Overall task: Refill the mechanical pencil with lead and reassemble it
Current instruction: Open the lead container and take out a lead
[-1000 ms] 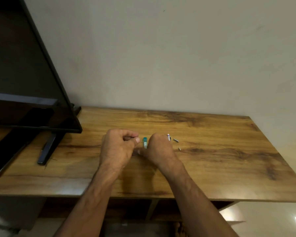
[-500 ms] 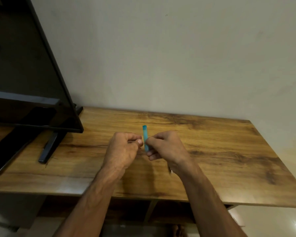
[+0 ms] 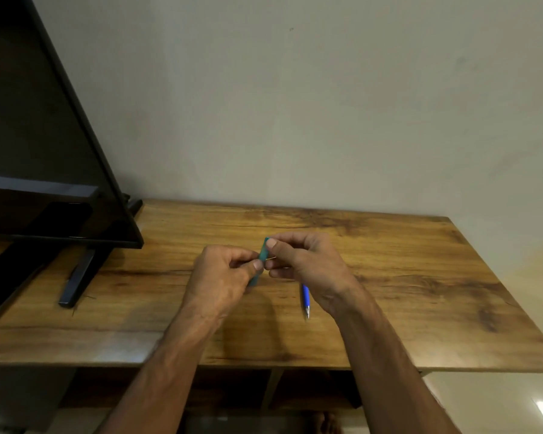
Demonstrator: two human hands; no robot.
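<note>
Mechanical pencil (image 3: 305,297) beneath right hand (image 3: 308,261); right and left hand (image 3: 223,274) pinch teal case (image 3: 263,253)

Grained wooden table (image 3: 389,277), glossy black screen (image 3: 44,136)

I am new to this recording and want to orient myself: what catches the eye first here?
The left hand and right hand meet over the middle of the wooden table, both pinching a small teal tube. A blue pencil sticks out from under the right hand, tip toward the camera. A large dark screen stands at the left.
</note>
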